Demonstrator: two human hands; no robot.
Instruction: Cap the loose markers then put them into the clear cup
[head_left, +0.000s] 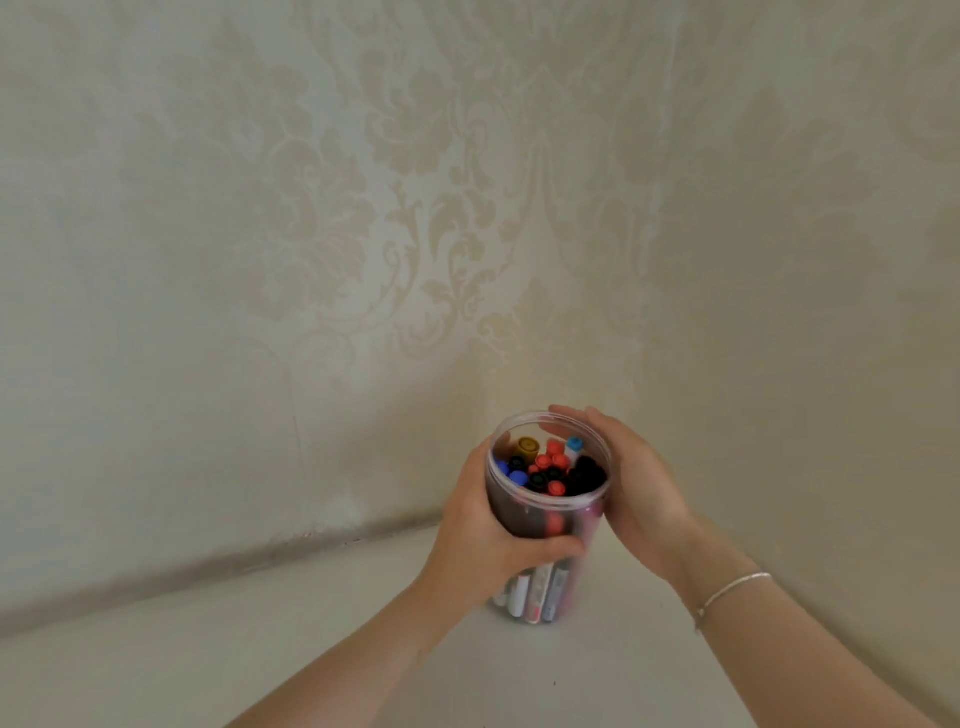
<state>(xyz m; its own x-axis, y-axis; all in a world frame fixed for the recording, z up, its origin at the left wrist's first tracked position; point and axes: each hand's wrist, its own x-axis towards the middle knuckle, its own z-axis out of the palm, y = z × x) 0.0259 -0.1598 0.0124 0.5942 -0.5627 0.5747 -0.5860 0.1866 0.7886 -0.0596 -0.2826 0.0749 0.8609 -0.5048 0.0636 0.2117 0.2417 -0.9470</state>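
Note:
A clear cup (546, 506) stands on the white table, in the corner by the walls. It is packed with several capped markers (550, 467), their red, black, blue and yellow caps pointing up. My left hand (480, 535) grips the cup from the left, thumb curled across its front. My right hand (636, 488) lies against the cup's right side, its fingers reaching round behind the rim.
The white table (311, 649) runs into a corner formed by two walls (363, 234) with cream floral wallpaper. A thin bracelet (732, 590) sits on my right wrist.

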